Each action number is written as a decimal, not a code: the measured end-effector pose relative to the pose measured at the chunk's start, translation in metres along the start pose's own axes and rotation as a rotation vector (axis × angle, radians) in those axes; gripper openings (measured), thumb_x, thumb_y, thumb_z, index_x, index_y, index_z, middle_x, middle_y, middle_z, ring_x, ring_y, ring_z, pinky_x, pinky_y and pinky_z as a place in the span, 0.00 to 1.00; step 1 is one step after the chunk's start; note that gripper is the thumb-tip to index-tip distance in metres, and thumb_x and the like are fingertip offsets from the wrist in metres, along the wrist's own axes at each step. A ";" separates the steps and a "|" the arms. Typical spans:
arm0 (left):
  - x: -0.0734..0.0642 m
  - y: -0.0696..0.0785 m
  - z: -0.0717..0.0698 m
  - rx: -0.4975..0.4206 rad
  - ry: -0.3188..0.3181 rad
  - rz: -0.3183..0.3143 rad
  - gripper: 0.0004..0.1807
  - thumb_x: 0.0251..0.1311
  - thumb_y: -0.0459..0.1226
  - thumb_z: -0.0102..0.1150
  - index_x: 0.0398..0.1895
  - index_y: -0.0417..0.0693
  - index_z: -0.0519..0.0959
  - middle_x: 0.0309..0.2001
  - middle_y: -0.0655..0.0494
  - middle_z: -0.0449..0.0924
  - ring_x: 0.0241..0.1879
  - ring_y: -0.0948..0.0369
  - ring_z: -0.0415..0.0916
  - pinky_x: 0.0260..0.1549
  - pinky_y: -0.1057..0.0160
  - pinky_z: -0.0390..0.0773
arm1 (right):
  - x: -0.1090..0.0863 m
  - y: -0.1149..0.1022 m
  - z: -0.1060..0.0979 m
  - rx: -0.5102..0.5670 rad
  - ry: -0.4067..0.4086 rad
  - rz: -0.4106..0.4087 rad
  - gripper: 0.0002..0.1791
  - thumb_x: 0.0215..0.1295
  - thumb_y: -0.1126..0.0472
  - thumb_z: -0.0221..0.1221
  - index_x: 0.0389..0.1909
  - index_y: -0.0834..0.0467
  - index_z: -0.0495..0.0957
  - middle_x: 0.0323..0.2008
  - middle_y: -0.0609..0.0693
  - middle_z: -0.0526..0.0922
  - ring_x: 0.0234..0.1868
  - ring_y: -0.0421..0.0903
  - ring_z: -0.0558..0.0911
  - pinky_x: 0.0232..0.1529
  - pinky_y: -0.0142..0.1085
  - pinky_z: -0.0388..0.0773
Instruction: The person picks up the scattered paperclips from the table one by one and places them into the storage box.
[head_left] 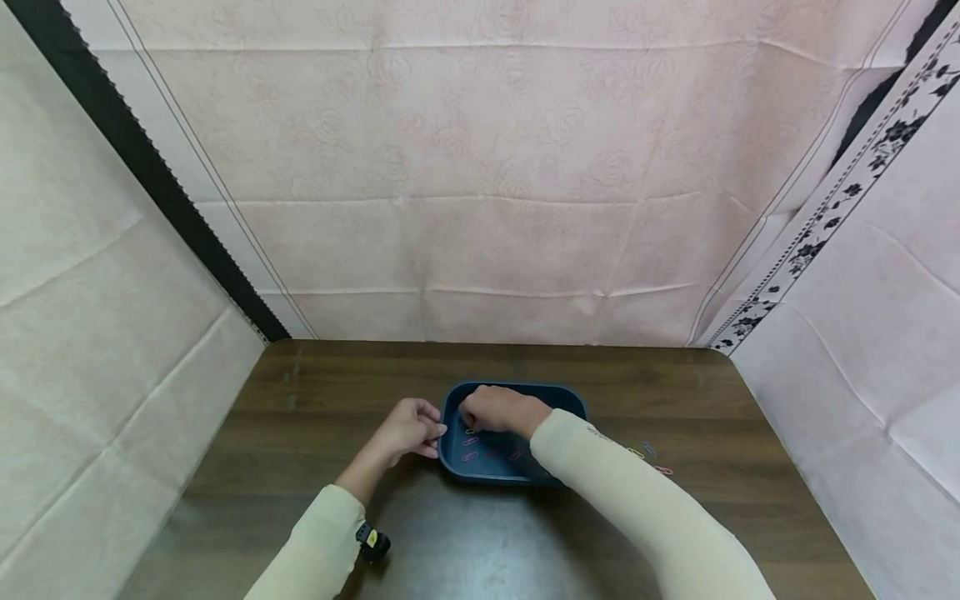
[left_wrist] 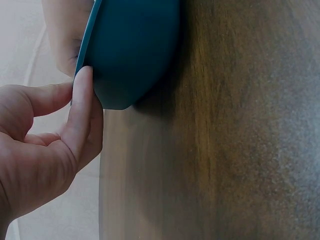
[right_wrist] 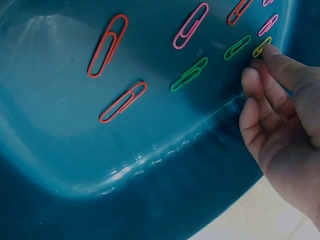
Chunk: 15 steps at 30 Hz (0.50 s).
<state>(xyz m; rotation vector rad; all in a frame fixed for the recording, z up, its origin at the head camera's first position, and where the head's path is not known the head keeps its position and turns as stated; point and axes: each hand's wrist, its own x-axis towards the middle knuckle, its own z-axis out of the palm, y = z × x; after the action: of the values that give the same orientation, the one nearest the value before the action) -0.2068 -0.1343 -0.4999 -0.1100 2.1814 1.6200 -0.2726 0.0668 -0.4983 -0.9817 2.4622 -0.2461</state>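
Note:
A dark blue plastic tray (head_left: 495, 478) stands on the wooden table. My left hand (head_left: 412, 429) holds the tray's left rim between thumb and fingers, as the left wrist view shows the tray wall (left_wrist: 132, 50) close up. Inside the tray, my right hand (right_wrist: 285, 100) pinches a yellow paper clip (right_wrist: 261, 47) at the far end of the clips, its thumb on the wire. Spread over the tray floor lie red paper clips (right_wrist: 108, 46), green paper clips (right_wrist: 190, 74) and pink paper clips (right_wrist: 191, 26), several in all.
Right of the tray, partly beside my right sleeve (head_left: 637, 492), a yellow paper clip (head_left: 635, 452), a blue one (head_left: 649, 449) and a reddish one (head_left: 663, 470) lie on the table (head_left: 337, 375). Pale cloth (head_left: 480, 167) hangs behind the table.

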 end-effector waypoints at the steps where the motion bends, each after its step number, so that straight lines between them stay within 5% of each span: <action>1: 0.000 0.000 0.000 -0.001 -0.001 0.000 0.11 0.71 0.29 0.60 0.51 0.31 0.75 0.33 0.41 0.81 0.23 0.59 0.80 0.27 0.60 0.89 | -0.001 0.000 0.000 -0.001 0.001 -0.002 0.04 0.74 0.58 0.63 0.37 0.48 0.84 0.30 0.43 0.81 0.29 0.39 0.78 0.32 0.28 0.78; 15: 0.000 0.001 0.000 -0.008 -0.011 0.007 0.12 0.71 0.28 0.59 0.52 0.28 0.74 0.32 0.42 0.81 0.24 0.58 0.80 0.29 0.59 0.90 | -0.026 0.000 -0.012 0.039 0.064 -0.079 0.08 0.73 0.58 0.63 0.49 0.52 0.84 0.38 0.41 0.83 0.35 0.36 0.81 0.42 0.26 0.83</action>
<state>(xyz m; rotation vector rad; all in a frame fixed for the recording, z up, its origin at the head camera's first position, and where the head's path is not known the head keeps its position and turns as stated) -0.2071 -0.1337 -0.4994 -0.0953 2.1698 1.6296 -0.2619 0.0846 -0.4786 -1.0717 2.4684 -0.3559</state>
